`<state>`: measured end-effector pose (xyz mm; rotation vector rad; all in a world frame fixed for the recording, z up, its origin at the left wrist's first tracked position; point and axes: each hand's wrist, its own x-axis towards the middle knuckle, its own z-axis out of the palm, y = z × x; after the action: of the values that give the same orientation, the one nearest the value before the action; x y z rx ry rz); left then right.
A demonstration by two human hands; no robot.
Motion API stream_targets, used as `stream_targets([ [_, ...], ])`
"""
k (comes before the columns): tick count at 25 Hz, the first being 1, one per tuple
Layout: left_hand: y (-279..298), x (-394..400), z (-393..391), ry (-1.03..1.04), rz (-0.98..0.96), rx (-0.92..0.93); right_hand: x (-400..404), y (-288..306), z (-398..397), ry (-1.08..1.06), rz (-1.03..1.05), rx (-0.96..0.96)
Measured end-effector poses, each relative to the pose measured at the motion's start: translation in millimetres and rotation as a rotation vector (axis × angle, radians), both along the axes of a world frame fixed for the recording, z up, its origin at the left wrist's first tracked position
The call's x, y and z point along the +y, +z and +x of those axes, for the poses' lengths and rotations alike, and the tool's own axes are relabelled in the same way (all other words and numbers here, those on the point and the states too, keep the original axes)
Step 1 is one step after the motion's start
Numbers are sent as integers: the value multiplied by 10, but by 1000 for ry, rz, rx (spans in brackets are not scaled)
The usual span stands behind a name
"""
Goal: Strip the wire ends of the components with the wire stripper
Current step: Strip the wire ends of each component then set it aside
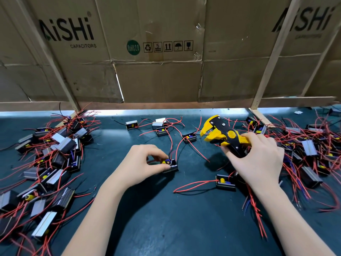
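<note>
My left hand (pixel 145 163) pinches a small black box component (pixel 171 165) with yellow and blue parts, sitting on the dark mat at the centre. Its red and black wires (pixel 172 143) rise away from me. My right hand (pixel 258 159) grips the handles of a yellow and black wire stripper (pixel 221 133), held above the mat to the right of that component. The stripper's jaws point left and stand apart, with no wire between them. Another component (pixel 225 182) with a long red wire lies just below my right hand.
A heap of components with red wires (pixel 53 154) covers the left of the dark mat (pixel 166 218); another heap (pixel 310 150) fills the right. A few loose components (pixel 162 126) lie at the back centre. Cardboard panels (pixel 156 52) on wooden slats wall the far side.
</note>
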<state>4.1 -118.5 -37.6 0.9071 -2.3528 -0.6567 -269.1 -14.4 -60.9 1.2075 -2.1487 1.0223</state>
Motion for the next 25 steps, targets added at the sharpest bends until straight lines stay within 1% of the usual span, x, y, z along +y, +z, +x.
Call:
stream_targets([
  [3,15,-21,19,143,32,184,0,1,3,-1,-3,-3],
  [5,11,-33,6,181,34,206,4,0,4,-3,6,-6],
  [10,-55,32,-79,50,52,76,0,2,5,-1,11,-14],
  [12,-66,45,-107,40,12,46,0,3,0,-2,18,-16],
  [16,-56,50,-120,23,-115,-69,3,-4,2,0,9,-16],
  [25,-74,87,-149,87,-94,-73,1,-14,8,-4,19,-5],
])
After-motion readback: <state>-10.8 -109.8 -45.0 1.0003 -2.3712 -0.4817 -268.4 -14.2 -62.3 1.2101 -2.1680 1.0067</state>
